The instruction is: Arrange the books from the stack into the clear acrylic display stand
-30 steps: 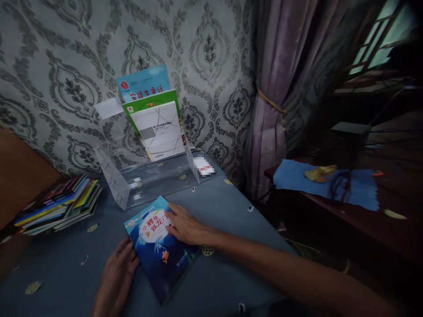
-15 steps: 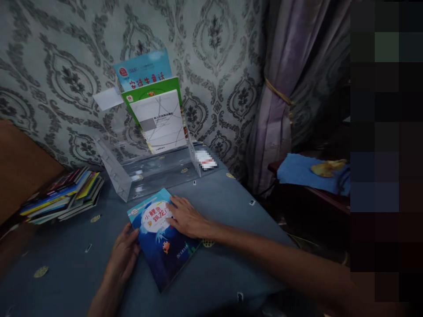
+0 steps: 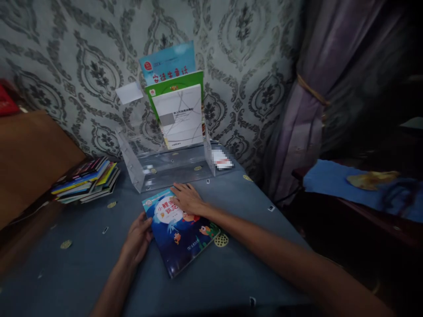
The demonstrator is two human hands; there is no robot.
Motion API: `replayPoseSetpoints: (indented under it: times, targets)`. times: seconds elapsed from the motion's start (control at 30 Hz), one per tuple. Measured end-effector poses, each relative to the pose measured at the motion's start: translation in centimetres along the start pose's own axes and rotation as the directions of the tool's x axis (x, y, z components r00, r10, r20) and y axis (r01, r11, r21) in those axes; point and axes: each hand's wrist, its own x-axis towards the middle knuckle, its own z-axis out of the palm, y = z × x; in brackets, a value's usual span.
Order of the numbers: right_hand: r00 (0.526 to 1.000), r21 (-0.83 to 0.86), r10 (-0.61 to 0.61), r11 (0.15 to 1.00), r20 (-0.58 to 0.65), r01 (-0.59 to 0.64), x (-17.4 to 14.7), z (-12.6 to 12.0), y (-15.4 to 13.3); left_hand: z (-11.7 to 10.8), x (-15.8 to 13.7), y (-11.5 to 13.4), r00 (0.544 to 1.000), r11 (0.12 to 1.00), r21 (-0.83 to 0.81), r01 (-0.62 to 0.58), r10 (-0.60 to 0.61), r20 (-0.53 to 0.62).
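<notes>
A blue children's picture book [image 3: 185, 246] lies slanted on the grey-blue cloth, its cover with fish and red title facing up. My left hand [image 3: 139, 233] holds its left edge, thumb at the cover's rim; the other fingers are partly hidden. Across the upper part of the cover my right hand [image 3: 187, 199] lies flat, fingers stretched out, hiding some of the title. Just beyond the book stands a clear plastic book rack [image 3: 175, 169]. Propped upright at its back are a white booklet [image 3: 181, 116], a green book [image 3: 152, 99] and a light-blue book [image 3: 168, 57].
Several books are stacked [image 3: 87, 180] at the left, beside a brown cardboard box [image 3: 36, 149]. A small white item [image 3: 222, 159], blurred out, lies right of the rack. Patterned wallpaper [image 3: 224, 53] rises behind; a tied curtain [image 3: 306, 110] and a blue cloth [image 3: 327, 180] are at the right.
The view has swung left, so everything sits further right. My right hand has slid up the cover, uncovering fish pictures and hiding more of the title. My left hand stays at the edge.
</notes>
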Motion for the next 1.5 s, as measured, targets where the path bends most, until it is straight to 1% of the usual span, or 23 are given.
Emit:
replayPoseSetpoints:
  times: [0.17,0.23,0.3,0.37,0.47,0.53,0.57,0.6,0.67,0.73,0.8,0.87,0.93,0.97,1.03,1.1,1.17,1.2,1.27,1.33,1.37,1.43,1.5]
  targets:
    - [0.999,0.014,-0.011,1.0,0.03,0.011,-0.7,-0.2,0.3,0.1,-0.3,0.2,1.0,1.0,-0.016,-0.006,0.006,-0.009]
    - [0.999,0.015,-0.007,1.0,0.044,0.006,-1.5,-0.3,0.4,0.0,-0.2,0.1,1.0,1.0,-0.009,-0.004,0.004,-0.023]
    - [0.999,0.014,0.004,1.0,0.048,-0.005,-2.7,-0.3,0.6,-0.3,0.3,-0.1,1.0,1.0,0.022,-0.003,0.004,-0.009]
    - [0.999,0.012,0.019,1.0,0.038,-0.02,-4.2,-0.3,0.8,-0.6,0.9,-0.3,0.999,0.997,0.077,-0.014,0.01,0.046]
    - [0.999,0.013,0.044,0.999,0.01,-0.044,-6.6,-0.4,1.0,-0.5,2.1,-0.3,0.984,0.983,0.171,-0.065,0.034,0.177]
    - [0.998,0.012,0.067,0.998,0.001,-0.067,-8.0,-0.5,1.3,-0.2,3.0,-0.1,0.967,0.956,0.253,-0.149,0.087,0.24]
    - [0.997,0.01,0.077,0.997,-0.002,-0.077,-8.5,-0.6,1.4,0.1,3.4,-0.1,0.96,0.926,0.315,-0.211,0.134,0.248]
    - [0.996,0.005,0.084,0.996,-0.005,-0.084,-8.9,-0.6,1.6,0.3,3.8,0.0,0.951,0.877,0.394,-0.275,0.188,0.246]
    - [0.997,-0.002,0.081,0.997,-0.018,-0.081,-9.4,-0.5,2.1,0.7,4.4,-0.1,0.924,0.733,0.563,-0.382,0.298,0.239]
    - [0.996,-0.004,0.067,0.998,-0.049,-0.068,-9.5,-0.1,2.5,0.9,4.5,-0.3,0.888,0.581,0.681,-0.447,0.377,0.261]
    - [0.994,-0.003,0.05,0.999,-0.094,-0.051,-9.3,0.4,3.1,1.0,4.2,-0.5,0.855,0.433,0.758,-0.488,0.413,0.314]
    - [0.991,-0.008,0.026,1.0,-0.13,-0.028,-9.0,1.0,3.7,1.0,3.8,-0.6,0.837,0.252,0.832,-0.494,0.398,0.377]
    - [0.99,-0.022,0.0,1.0,-0.141,-0.004,-8.4,1.5,4.6,1.1,3.5,-0.5,0.841,0.066,0.885,-0.462,0.349,0.413]
    - [0.989,-0.029,-0.009,1.0,-0.145,0.005,-8.1,1.7,5.1,1.2,3.4,-0.4,0.847,-0.008,0.897,-0.442,0.325,0.42]
    - [0.987,-0.039,-0.023,0.999,-0.156,0.017,-7.5,2.1,6.1,1.6,3.2,0.0,0.86,-0.122,0.906,-0.405,0.287,0.423]
    - [0.984,-0.049,-0.034,0.998,-0.174,0.026,-7.0,2.2,7.0,2.1,3.2,0.3,0.869,-0.199,0.907,-0.371,0.269,0.414]
    - [0.982,-0.061,-0.047,0.997,-0.181,0.036,-6.8,2.2,7.5,2.6,3.1,0.4,0.875,-0.242,0.909,-0.341,0.273,0.401]
    - [0.982,-0.067,-0.053,0.997,-0.18,0.041,-6.7,2.1,7.6,2.8,3.1,0.5,0.869,-0.268,0.904,-0.333,0.285,0.405]
    - [0.983,-0.081,-0.059,0.996,-0.172,0.045,-6.7,2.0,7.7,3.2,3.3,0.5,0.831,-0.351,0.866,-0.355,0.305,0.464]
    - [0.984,-0.094,-0.062,0.994,-0.165,0.047,-6.6,1.7,7.6,3.3,3.7,0.3,0.768,-0.444,0.788,-0.427,0.282,0.575]
    - [0.984,-0.099,-0.066,0.994,-0.163,0.05,-6.6,1.5,7.5,3.3,4.0,0.2,0.738,-0.469,0.746,-0.472,0.252,0.626]
    - [0.985,-0.105,-0.073,0.993,-0.155,0.057,-6.5,1.3,7.5,3.2,4.7,0.0,0.711,-0.461,0.7,-0.545,0.189,0.678]
    - [0.987,-0.11,-0.068,0.993,-0.142,0.053,-6.4,1.0,7.5,3.0,5.3,-0.3,0.709,-0.423,0.697,-0.579,0.16,0.687]
